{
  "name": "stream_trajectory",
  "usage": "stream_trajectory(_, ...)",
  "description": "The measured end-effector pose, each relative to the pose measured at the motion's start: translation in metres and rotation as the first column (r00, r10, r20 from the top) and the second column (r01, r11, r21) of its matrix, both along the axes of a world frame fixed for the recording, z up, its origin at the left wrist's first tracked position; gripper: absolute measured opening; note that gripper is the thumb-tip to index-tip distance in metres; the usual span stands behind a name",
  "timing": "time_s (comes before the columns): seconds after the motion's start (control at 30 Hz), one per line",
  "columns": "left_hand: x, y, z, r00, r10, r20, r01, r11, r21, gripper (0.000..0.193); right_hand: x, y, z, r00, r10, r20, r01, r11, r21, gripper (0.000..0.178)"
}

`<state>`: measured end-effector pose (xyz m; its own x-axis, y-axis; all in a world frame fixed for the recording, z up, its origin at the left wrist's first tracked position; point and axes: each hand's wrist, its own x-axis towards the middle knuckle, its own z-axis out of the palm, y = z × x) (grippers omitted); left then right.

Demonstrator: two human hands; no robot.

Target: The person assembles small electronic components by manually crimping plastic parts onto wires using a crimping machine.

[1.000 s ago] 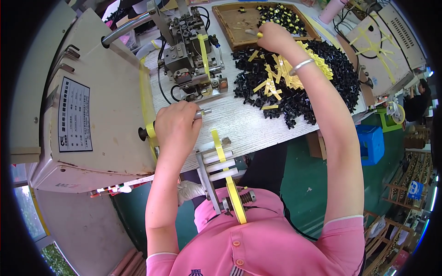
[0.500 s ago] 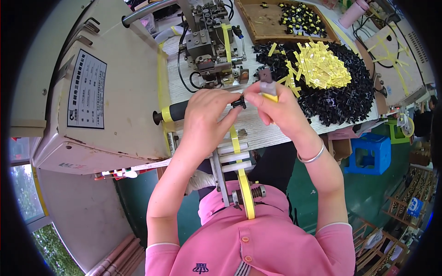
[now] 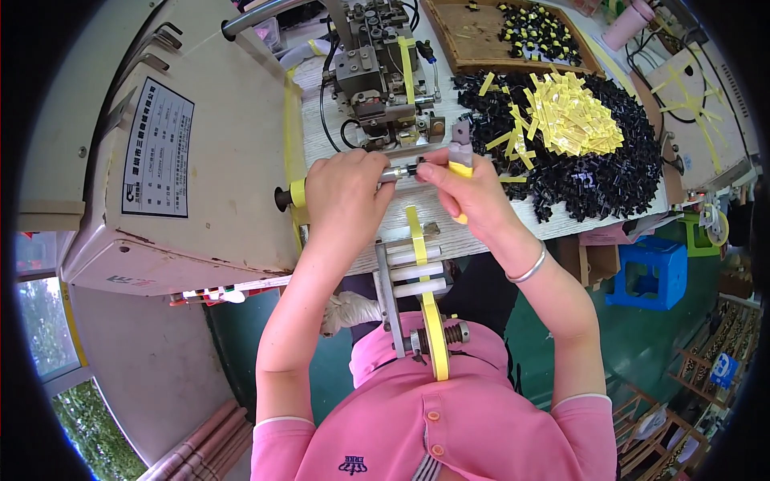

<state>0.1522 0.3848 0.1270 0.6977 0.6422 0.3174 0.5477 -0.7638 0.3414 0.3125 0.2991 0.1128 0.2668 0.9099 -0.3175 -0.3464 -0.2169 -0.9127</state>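
My left hand is closed around a horizontal rod that comes from the machine on the left. The rod's metal tip sticks out past its thumb and forefinger. At that tip a small black piece sits against the fingertips of my right hand, partly hidden by them. My right hand is also curled round a yellow tool with a grey, holed end; its exact kind does not show. Below the hands, yellow tape runs over white rollers from a reel near my waist.
A metal press mechanism stands beyond my hands. To the right lie a heap of black parts and a pile of yellow strips. A wooden tray holds black-and-yellow pieces. A blue stool stands on the floor.
My left hand has shifted left and closed over the rod, and its metal tip now shows. The small black part held between both hands before is now mostly hidden at my right fingertips.
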Motion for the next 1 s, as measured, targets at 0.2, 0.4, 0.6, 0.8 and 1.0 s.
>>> stream_trajectory(0.2,0.003,-0.004,0.003,0.995,-0.012,0.1,0.013,1.0,-0.008,0.021,0.005,0.007,0.0,0.997,0.079,-0.022,-0.079,0.997,0.007,0.02)
stream_trajectory(0.4,0.007,-0.007,0.008,0.979,-0.068,0.193,0.059,0.997,0.053,0.022,-0.011,0.002,0.005,0.998,-0.012,0.069,0.012,1.0,0.012,0.022)
stream_trajectory(0.6,0.005,0.004,0.007,0.957,-0.207,0.201,0.213,0.977,-0.007,0.019,0.031,0.035,0.03,0.727,-0.031,0.686,0.003,0.999,0.042,0.025)
stream_trajectory(0.8,0.006,-0.003,0.006,0.969,-0.161,0.19,0.167,0.986,-0.015,0.015,0.043,0.084,0.028,0.444,0.081,0.893,-0.023,0.997,-0.079,0.027)
stream_trajectory(1.0,0.006,-0.003,0.005,0.967,-0.155,0.202,0.158,0.987,0.0,0.014,0.056,0.1,0.023,0.962,-0.21,0.176,0.181,0.969,0.169,0.024)
